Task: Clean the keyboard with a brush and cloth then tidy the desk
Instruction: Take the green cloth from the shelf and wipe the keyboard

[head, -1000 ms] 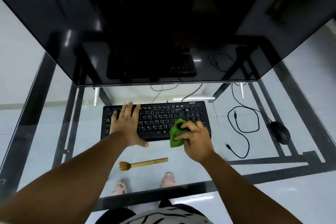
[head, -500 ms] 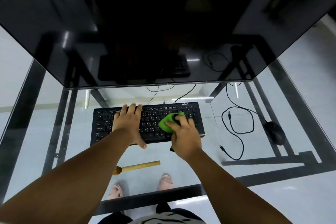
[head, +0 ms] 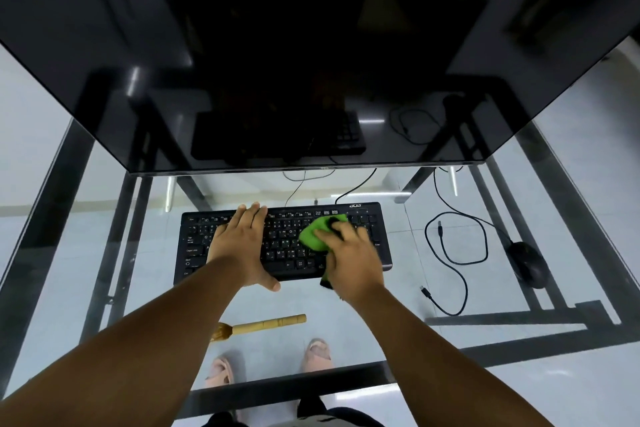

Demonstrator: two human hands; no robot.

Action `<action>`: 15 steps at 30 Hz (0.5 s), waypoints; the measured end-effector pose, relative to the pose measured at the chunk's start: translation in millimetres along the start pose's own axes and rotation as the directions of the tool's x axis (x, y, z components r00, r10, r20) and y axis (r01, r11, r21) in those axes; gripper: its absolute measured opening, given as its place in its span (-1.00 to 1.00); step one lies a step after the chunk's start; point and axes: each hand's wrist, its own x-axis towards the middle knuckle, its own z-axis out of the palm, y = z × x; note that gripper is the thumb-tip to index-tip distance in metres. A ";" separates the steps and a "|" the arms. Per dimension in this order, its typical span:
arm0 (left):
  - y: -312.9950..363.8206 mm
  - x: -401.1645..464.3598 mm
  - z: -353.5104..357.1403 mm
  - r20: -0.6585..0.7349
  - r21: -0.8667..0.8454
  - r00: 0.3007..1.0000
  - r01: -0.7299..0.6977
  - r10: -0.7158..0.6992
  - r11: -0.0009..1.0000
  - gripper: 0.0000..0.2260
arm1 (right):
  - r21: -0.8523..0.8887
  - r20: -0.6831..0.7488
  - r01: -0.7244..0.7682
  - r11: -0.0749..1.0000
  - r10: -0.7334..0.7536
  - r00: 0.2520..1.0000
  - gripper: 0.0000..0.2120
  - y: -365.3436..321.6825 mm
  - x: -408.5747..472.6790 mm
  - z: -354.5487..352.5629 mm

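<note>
- We read "acer" on the far right edge of the black keyboard [head: 287, 243], which lies on the glass desk [head: 398, 291]
- Left hand [head: 242, 246] lies flat on the left keys, fingers straight and together
- Right hand [head: 353, 260] presses the green cloth [head: 317, 234] on the right keys, fingers curled around it
- Wooden brush [head: 259, 325] lies nearer us, apart from the keyboard
- Black mouse [head: 528, 263] sits well right, beside a loose cable [head: 457, 250]
</note>
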 end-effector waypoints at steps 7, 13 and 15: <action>-16.9 2.0 -6.3 -0.001 -0.004 0.997 -0.080 0.080 0.997 0.26 | 0.034 -0.043 -0.288 0.957 0.290 0.956 -0.49 0.5 32.5 -11.6; -18.8 -1.0 -3.1 -0.035 0.004 0.998 0.056 -0.056 0.998 0.33 | -0.006 0.083 -0.053 0.999 0.053 0.995 -0.53 -24.7 36.1 -9.7; -23.2 -6.2 0.3 -0.021 -0.023 0.990 0.138 -0.138 0.990 0.35 | 0.015 0.010 -0.145 0.989 0.145 0.989 -0.61 -10.1 31.5 -10.4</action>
